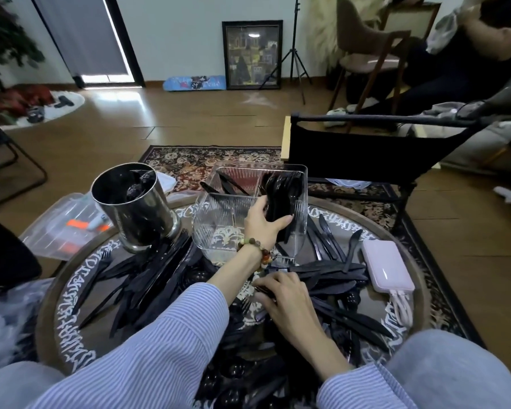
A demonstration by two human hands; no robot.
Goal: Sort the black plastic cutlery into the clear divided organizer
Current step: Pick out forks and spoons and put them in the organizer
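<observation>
Head view looks down on a round tray table (50, 293) with pale lettering round its rim, strewn with black plastic cutlery (334, 276) — knives, forks and spoons lying in loose heaps across most of its surface. Near the far middle of the table stands the clear divided organizer (219, 219), a ribbed, see-through box with inner walls. Its far-right compartment holds a bundle of black spoons (286, 187) standing handle-down, its far-left compartment holds a few black knives (227, 184) leaning at a tilt, and the near-left compartment shows only the table's pattern through its floor. The left hand (263, 222), with a beaded bracelet (255, 250) at the wrist, reaches over the organizer's near wall, and its fingers and thumb curl round a bunch of black pieces at the right-hand compartments; which compartment the lower ends sit in I cannot tell. The right hand (286, 302) lies knuckles-up on the heap just in front of the organizer, fingers bent down into the cutlery and seeming to pinch a fork, though the fingertips are partly hidden. Both arms wear blue-and-white striped sleeves (165, 343). Left of the organizer, just beside it, stands a shiny metal cylinder (136, 214) with something dark inside. At the table's right edge lies a pink power bank (387, 267) with pale cables — touching several knives. Beyond the table are a patterned rug (189, 160) and a black folding chair (366, 149).
</observation>
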